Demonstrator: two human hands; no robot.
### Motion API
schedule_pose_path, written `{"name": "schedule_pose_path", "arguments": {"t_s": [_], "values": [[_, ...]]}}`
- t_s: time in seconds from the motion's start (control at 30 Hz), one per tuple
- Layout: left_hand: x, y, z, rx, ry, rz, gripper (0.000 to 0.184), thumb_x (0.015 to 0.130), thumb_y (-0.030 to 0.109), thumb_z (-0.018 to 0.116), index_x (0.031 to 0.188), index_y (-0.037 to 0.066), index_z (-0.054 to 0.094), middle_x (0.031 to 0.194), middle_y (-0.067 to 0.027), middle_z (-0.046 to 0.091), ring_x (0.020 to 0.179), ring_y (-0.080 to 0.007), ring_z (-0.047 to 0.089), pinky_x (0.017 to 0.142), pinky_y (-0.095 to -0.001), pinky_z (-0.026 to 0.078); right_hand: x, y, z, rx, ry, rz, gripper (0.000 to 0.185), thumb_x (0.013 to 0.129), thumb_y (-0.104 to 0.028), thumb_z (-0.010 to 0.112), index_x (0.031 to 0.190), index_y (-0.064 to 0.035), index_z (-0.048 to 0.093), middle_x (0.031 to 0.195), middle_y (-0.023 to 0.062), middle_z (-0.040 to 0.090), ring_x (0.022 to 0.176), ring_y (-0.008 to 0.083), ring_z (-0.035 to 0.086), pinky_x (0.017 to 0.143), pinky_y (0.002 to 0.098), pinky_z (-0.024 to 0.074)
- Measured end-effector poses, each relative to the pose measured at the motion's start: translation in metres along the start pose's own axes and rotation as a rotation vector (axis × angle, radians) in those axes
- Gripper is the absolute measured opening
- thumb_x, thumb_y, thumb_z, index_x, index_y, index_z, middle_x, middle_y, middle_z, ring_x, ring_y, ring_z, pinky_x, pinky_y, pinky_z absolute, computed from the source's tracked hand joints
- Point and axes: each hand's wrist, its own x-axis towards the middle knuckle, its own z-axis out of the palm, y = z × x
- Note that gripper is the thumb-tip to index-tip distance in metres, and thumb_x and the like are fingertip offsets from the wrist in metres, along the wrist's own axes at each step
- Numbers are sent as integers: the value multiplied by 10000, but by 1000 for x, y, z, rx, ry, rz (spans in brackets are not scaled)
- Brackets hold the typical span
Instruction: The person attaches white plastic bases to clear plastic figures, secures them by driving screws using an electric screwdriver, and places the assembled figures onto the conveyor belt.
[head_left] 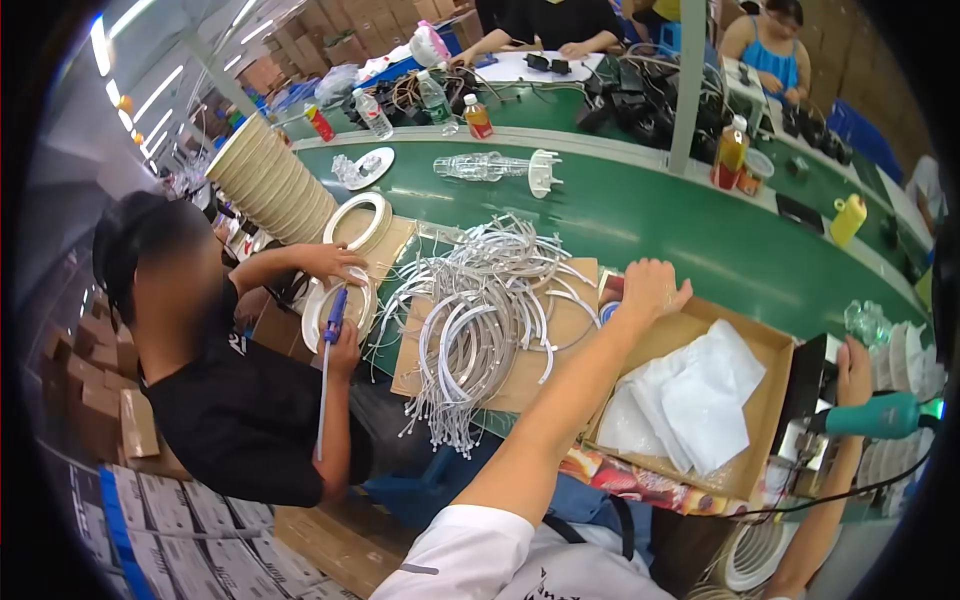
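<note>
Flanking a brown cardboard box (768, 345) of crinkled white sheets (697, 405), left hand (650, 290) at eleven o'clock and right hand (854, 372) at three show unclear grips.

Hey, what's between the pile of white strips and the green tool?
In the head view: your left forearm, an open cardboard box with white sheets, then a black fixture.

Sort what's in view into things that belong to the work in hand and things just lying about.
Likely part of the work:
tray, near the left hand
white sheets in it
curved strips
teal tool, near the right hand

Probably just lying about:
water bottles
yellow bottle
</note>
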Motion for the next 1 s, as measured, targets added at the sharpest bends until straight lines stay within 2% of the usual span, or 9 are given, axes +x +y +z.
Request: {"name": "schedule_pose_path", "arguments": {"t_s": [0.37,0.43,0.53,0.63,0.73,0.77,0.87,0.93,1.0], "values": [[-4,-3,3,32,-1,0,441,755,440,594,695,8,653,697,-186,640,684,-331,638,636,-429,510,1,-7,-2,-8,-47,42,410,985,-319,438,1185,18,557,1171,195,575,1091,341,541,950,372,405],[-3,0,-1,15,-85,-36,430,757,431,593,712,13,685,736,-175,660,735,-317,636,695,-419,492,-1,-8,-3,-6,-43,46,411,985,-320,438,1184,19,557,1169,195,576,1091,342,541,949,372,405],[-4,0,-1,39,2,-10,452,756,436,583,692,-1,681,715,-189,654,727,-333,640,681,-436,498,3,-4,5,14,-4,41,339,970,-241,460,1145,33,559,1133,206,569,1060,356,525,927,398,402],[1,6,-23,-25,-272,-115,492,753,469,568,788,-8,684,807,-231,657,783,-366,653,697,-491,505,-1,11,17,1,116,-101,273,934,-171,497,1110,13,593,1068,190,607,1004,354,567,895,399,439],[0,9,-12,-47,-280,-152,502,741,511,595,837,28,691,870,-233,659,851,-396,635,756,-470,494,-6,-14,7,-232,204,-243,225,900,-91,475,1034,8,626,1001,186,635,926,366,586,847,434,465],[-1,18,-15,-98,-287,-185,474,746,481,611,832,21,684,861,-235,656,844,-404,631,749,-479,489,-8,-50,-23,-14,175,-118,246,881,-124,490,1031,8,634,996,201,639,929,375,587,857,447,460],[-3,5,-2,51,-108,37,471,786,449,579,774,-17,650,822,-275,636,784,-424,625,712,-491,492,-25,64,68,-90,258,-168,285,837,-241,571,961,6,639,926,196,637,883,359,596,831,430,469],[0,-1,-4,134,-170,28,469,811,443,545,787,-13,656,829,-255,648,813,-418,625,739,-486,490,-5,-15,4,-61,120,-90,240,731,-214,617,910,-59,577,901,193,593,874,363,579,847,440,437],[4,5,-5,172,-217,36,469,821,448,533,814,1,673,839,-247,656,847,-410,628,760,-479,490,-7,-21,1,-120,178,-109,249,814,-281,532,899,-59,607,864,141,617,921,313,585,892,410,417]]}}
